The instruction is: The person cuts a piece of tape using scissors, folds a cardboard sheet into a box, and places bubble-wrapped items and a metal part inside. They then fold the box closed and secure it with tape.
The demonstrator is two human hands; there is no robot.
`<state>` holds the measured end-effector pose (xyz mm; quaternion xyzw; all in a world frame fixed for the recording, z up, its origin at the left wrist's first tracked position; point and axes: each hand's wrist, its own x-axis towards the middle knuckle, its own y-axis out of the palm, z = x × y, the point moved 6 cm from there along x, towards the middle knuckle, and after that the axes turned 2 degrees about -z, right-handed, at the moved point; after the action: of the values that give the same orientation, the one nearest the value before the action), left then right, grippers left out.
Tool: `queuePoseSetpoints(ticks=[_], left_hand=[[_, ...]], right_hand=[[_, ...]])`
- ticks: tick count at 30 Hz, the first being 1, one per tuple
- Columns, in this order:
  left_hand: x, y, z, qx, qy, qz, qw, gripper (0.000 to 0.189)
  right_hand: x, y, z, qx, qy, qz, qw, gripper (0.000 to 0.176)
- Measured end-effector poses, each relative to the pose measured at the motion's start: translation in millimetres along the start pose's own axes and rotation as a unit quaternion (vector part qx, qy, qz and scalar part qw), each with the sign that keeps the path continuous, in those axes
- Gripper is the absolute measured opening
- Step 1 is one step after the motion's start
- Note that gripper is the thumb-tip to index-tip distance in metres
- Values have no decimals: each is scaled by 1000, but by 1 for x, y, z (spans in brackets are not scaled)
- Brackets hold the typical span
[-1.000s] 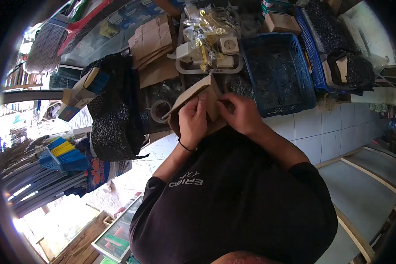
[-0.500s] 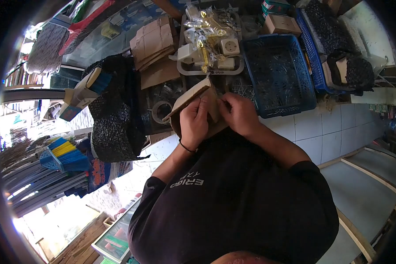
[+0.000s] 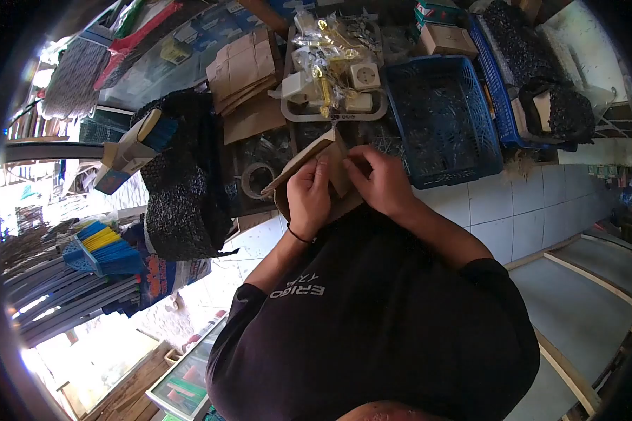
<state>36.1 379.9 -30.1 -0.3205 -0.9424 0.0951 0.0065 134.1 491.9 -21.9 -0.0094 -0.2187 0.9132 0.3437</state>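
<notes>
In front of my chest, a folded piece of brown cardboard (image 3: pixel 340 184) is held up with one flap standing at an angle. My left hand (image 3: pixel 309 193) grips its left side, thumb on top of the cardboard and fingers partly hidden behind it. At the right edge of the cardboard, my right hand (image 3: pixel 383 182) has its thumb and bent forefinger against the edge; its other fingers are curled. Whether anything lies inside the fold is hidden. A roll of tape (image 3: pixel 246 184) lies just left of my left hand.
Beyond my hands, a white tray (image 3: pixel 295 116) holds bagged gold-coloured pieces and a socket (image 3: pixel 365 76). Flat cardboard (image 3: pixel 242 70) is stacked left of it. A blue basket (image 3: pixel 428 179) stands right. Black bubble wrap (image 3: pixel 179 203) hangs left, near a brush (image 3: pixel 160 132).
My right thumb and forefinger have spread slightly at the cardboard's edge. My left hand keeps its grip, and the cardboard stays nearly in place.
</notes>
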Motion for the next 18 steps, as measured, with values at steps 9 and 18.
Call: queuePoseSetpoints(ticks=[9,18], left_hand=[[-4,6,-17,21,-7,16,1000,31],[-2,5,-6,55,-5,25,998,29]], right_hand=[[-3,2,0,-90,-50,8,995,19],[-5,1,-6,-104,-52,-1,993,17]])
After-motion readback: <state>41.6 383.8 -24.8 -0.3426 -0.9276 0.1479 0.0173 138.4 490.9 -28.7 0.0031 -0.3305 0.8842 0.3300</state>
